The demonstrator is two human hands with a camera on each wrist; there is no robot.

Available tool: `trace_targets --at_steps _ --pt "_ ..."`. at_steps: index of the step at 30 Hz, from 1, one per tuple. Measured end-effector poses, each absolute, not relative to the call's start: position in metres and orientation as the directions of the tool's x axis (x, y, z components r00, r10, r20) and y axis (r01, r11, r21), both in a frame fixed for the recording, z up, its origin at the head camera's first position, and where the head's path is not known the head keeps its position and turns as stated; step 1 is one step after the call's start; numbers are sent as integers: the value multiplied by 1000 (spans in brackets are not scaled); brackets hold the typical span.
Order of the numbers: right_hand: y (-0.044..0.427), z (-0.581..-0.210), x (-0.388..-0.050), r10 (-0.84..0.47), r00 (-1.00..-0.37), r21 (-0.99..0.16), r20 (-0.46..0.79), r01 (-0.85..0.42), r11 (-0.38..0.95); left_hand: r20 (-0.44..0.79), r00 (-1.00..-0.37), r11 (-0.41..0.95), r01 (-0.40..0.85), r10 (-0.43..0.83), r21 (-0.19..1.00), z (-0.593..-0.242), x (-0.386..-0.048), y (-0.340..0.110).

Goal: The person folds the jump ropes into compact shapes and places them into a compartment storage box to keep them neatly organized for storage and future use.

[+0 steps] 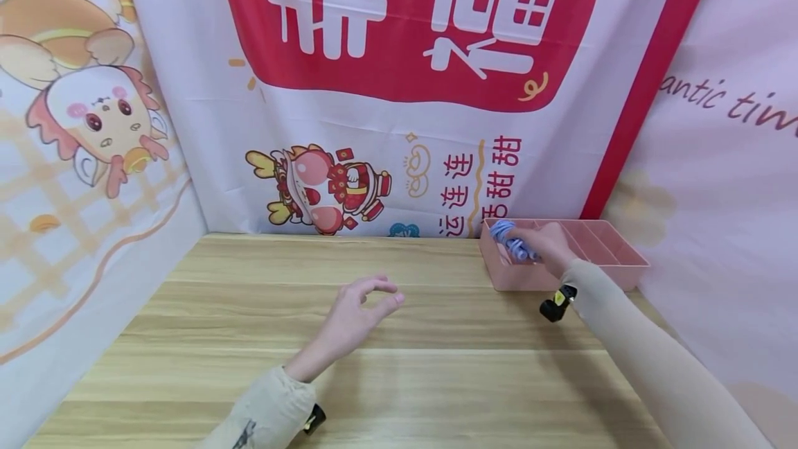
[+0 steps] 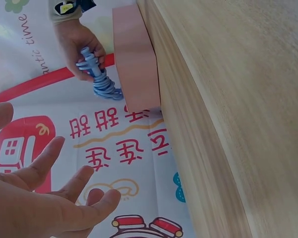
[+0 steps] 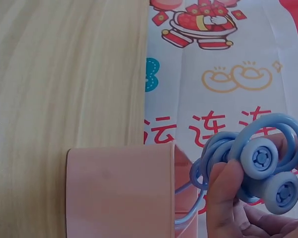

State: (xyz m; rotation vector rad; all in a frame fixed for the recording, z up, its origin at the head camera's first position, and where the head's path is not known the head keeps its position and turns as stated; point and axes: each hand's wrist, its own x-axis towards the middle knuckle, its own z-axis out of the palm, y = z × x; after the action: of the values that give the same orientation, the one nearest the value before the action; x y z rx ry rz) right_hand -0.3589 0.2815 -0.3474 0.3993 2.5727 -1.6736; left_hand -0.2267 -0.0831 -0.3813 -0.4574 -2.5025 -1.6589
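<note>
A light blue jump rope point(image 1: 515, 240) is bundled in coils, its two round-ended handles point(image 3: 260, 157) side by side in the right wrist view. My right hand point(image 1: 550, 244) grips the bundle at the left end of a pink divided box point(image 1: 524, 278). Part of the cord hangs down inside the box wall point(image 3: 120, 193). Over the middle of the table, my left hand point(image 1: 354, 312) holds nothing, with fingers and thumb loosely curved and apart.
The wooden table point(image 1: 262, 324) ends at a hanging printed cloth point(image 1: 212, 158) at the back. Printed cloths also stand at the left and right sides. Dividers point(image 1: 586, 241) part the box into several compartments, and it sits at the back right corner.
</note>
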Motion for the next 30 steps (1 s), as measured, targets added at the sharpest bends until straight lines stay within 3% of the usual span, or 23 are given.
trace_targets --at_steps 5,10,21,30 --pt "285 -347 -367 179 -956 -917 -233 277 288 249 -949 376 307 194 874 -383 -228 -83" --pt "286 -350 -373 176 -955 -906 -239 285 312 247 -948 385 308 202 870 -384 -229 -84" --pt "284 -346 -380 177 -968 -776 -178 248 580 229 -950 400 299 214 866 -384 -228 -81" --pt "288 -351 -388 156 -980 -700 -120 195 687 222 -947 403 302 232 864 -387 -226 -78"
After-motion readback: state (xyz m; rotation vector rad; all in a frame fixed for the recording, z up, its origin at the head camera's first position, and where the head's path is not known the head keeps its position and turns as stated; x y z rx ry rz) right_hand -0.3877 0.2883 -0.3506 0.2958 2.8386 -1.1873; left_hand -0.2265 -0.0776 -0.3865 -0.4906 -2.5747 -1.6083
